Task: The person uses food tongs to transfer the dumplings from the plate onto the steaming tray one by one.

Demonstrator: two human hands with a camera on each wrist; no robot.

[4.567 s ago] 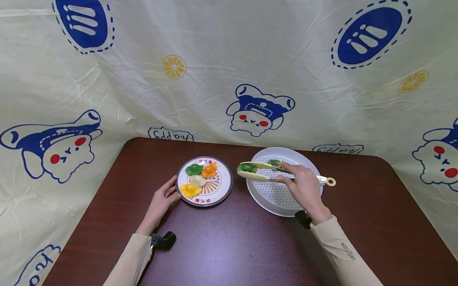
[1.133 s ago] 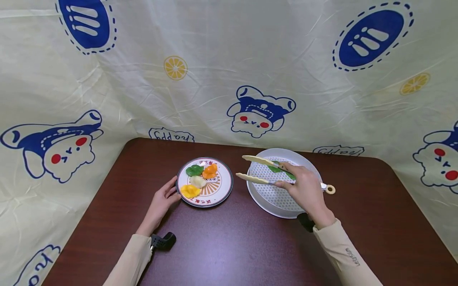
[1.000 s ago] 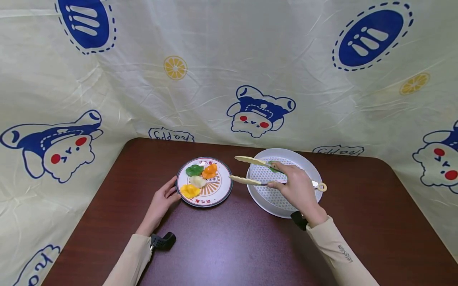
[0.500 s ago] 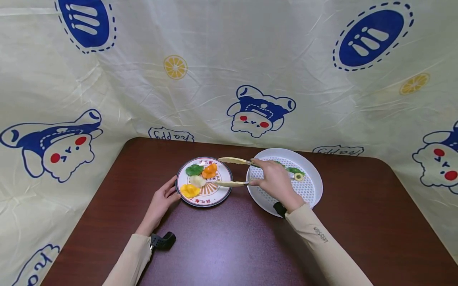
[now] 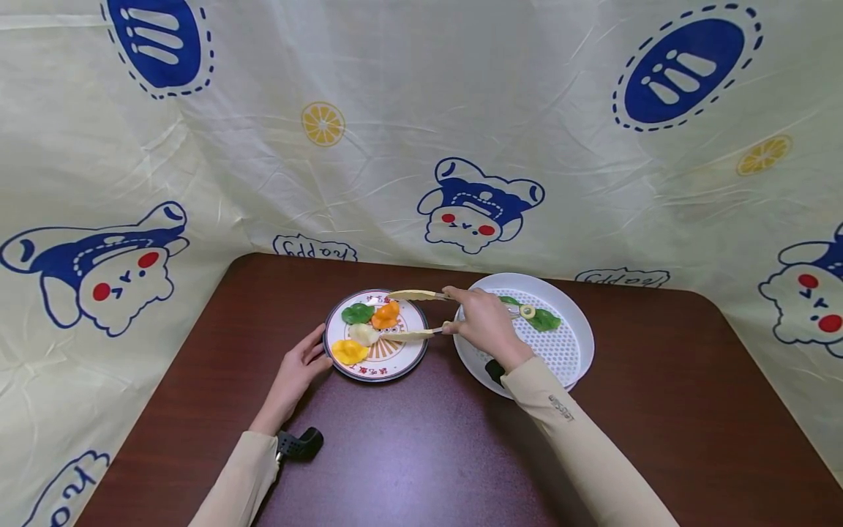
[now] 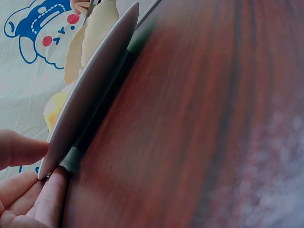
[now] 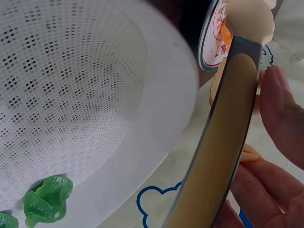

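Plate (image 5: 405, 354) lies on the bench (image 5: 375, 439), your left grip (image 5: 298, 372) pinching its 9 o'clock rim; tongs (image 5: 416, 295), tips apart over its 2 o'clock side, your right grip (image 5: 486, 326) holding them; white basket (image 5: 581, 318) towards 3 o'clock, green pieces (image 5: 544, 320) inside

1 L hand (image 5: 299, 375) + 1 R hand (image 5: 486, 326) = 2; sleeves (image 5: 582, 446): 2; black wrist units (image 5: 301, 444): 2; plate (image 5: 405, 359): 1; basket (image 5: 560, 355): 1; tongs (image 5: 419, 296): 1 pr; food pcs (image 7: 48, 199): 6 in view (R hand hides part of basket), viz. 4 on plate, i.e. 1 green pc (image 5: 358, 313), 1 orange pc (image 5: 386, 315), 1 white pc (image 5: 364, 334), 1 yellow pc (image 5: 350, 352), + 2 green pcs (image 5: 546, 320) in basket; table (image 5: 395, 454): 1; sheet (image 5: 382, 58): 1; bear prints (image 5: 484, 212): 3, incl. 1 cut off; blue ovals (image 5: 685, 62): 2; citrus prints (image 5: 323, 124): 2; lettering prints (image 5: 316, 247): 3, incl. 1 cut off.
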